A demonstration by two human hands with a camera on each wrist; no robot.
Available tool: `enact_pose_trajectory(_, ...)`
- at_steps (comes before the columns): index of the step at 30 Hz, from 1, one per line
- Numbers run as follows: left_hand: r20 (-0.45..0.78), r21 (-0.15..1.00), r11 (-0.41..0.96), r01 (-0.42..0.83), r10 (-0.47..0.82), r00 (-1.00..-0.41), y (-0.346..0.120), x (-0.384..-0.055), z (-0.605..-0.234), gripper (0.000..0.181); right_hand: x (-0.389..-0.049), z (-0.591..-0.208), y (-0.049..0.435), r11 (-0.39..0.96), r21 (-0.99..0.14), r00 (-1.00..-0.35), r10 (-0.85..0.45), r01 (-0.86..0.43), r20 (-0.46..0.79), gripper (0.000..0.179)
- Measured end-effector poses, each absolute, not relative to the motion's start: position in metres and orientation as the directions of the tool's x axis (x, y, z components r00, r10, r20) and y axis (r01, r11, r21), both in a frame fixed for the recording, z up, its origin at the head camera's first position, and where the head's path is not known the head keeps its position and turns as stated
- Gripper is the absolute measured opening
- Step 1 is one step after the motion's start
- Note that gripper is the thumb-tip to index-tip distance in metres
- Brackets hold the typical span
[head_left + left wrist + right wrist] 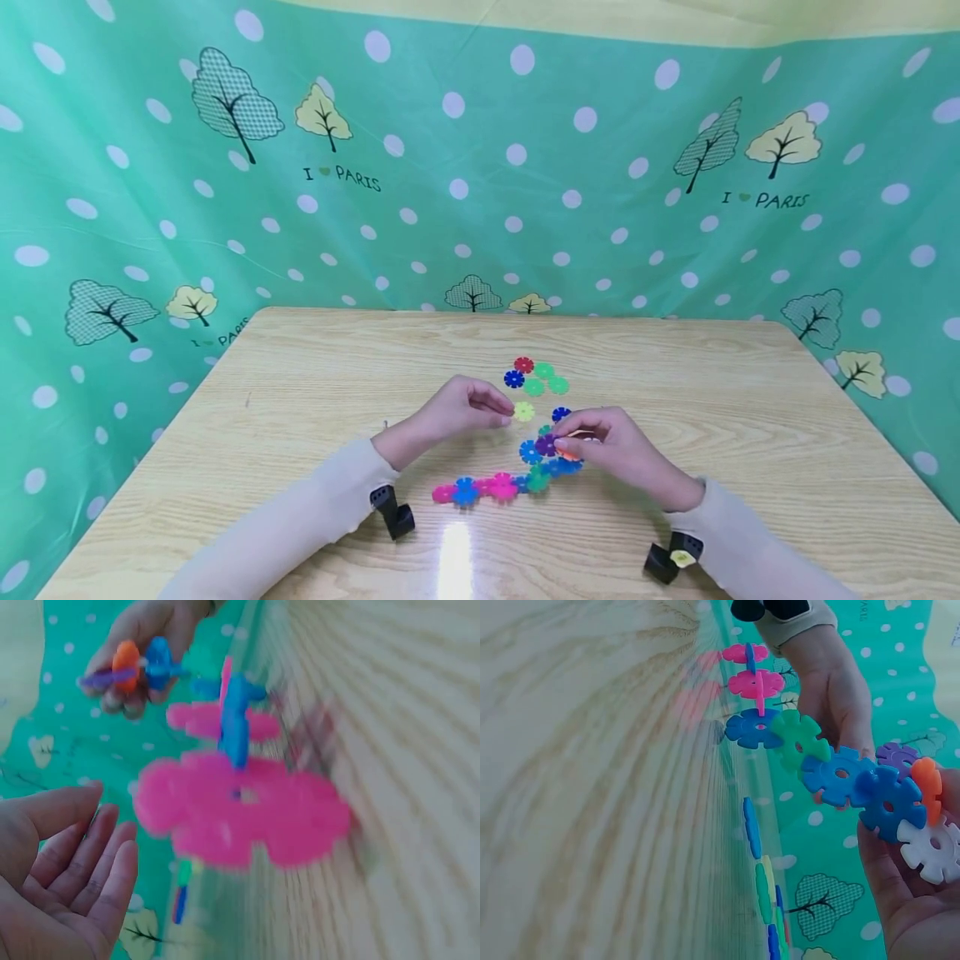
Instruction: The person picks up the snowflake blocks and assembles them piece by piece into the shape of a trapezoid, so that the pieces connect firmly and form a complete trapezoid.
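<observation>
My right hand grips one end of a chain of notched plastic discs, near its purple disc and orange disc. A white disc is also at this end. From there the chain runs through blue discs and a green disc to pink discs near the table's front. My left hand hovers left of a loose yellow disc, its fingertips close to the edge in the head view. In the left wrist view its fingers are loosely spread with nothing between them.
Beyond the hands lie loose discs: a red one, a dark blue one and several green ones. Another dark blue disc lies by the right fingers. A green dotted curtain hangs behind the wooden table.
</observation>
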State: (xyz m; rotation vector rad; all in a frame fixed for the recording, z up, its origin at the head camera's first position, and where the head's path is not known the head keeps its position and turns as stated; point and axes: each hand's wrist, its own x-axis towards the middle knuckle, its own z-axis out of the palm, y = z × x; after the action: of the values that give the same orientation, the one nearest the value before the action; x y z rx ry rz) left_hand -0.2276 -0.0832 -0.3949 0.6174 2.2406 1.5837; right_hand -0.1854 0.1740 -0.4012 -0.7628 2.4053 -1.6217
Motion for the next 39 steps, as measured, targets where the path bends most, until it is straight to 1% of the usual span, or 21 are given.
enact_pose_trajectory(3, -0.059, 0.944, 0.305, 0.122, 0.523, -0.85, -0.083, -0.238, -0.4, 0.021, -0.186, -0.402, 0.175, 0.286, -0.899, -0.86, -0.485, -0.33, 0.162, 0.01)
enact_pose_trajectory(7, -0.089, 0.932, 0.343, 0.119, 0.533, -0.841, -0.081, -0.253, -0.407, 0.025, -0.188, -0.403, 0.176, 0.271, -0.901, -0.855, -0.49, -0.339, 0.174, 0.01)
enact_pose_trajectory(13, -0.111, 0.903, 0.402, 0.147, 0.552, -0.827, -0.077, -0.269, -0.413, 0.03, -0.189, -0.404, 0.177, 0.264, -0.903, -0.851, -0.494, -0.339, 0.176, 0.011)
enact_pose_trajectory(21, -0.084, 0.879, 0.417, 0.231, 0.614, -0.785, -0.074, -0.273, -0.42, 0.04, -0.188, -0.406, 0.176, 0.245, -0.894, -0.835, -0.508, -0.375, 0.211, 0.011)
enact_pose_trajectory(31, -0.012, 0.815, 0.452, 0.362, 0.639, -0.769, -0.068, -0.277, -0.425, 0.035, -0.187, -0.404, 0.176, 0.242, -0.897, -0.837, -0.505, -0.37, 0.209, 0.009)
enact_pose_trajectory(36, -0.009, 0.809, 0.458, 0.368, 0.637, -0.771, -0.066, -0.276, -0.424, 0.028, -0.188, -0.405, 0.176, 0.255, -0.892, -0.841, -0.498, -0.372, 0.209, 0.009)
enact_pose_trajectory(39, -0.008, 0.804, 0.459, 0.378, 0.644, -0.765, -0.066, -0.276, -0.424, 0.028, -0.188, -0.406, 0.177, 0.263, -0.889, -0.844, -0.495, -0.375, 0.209, 0.009)
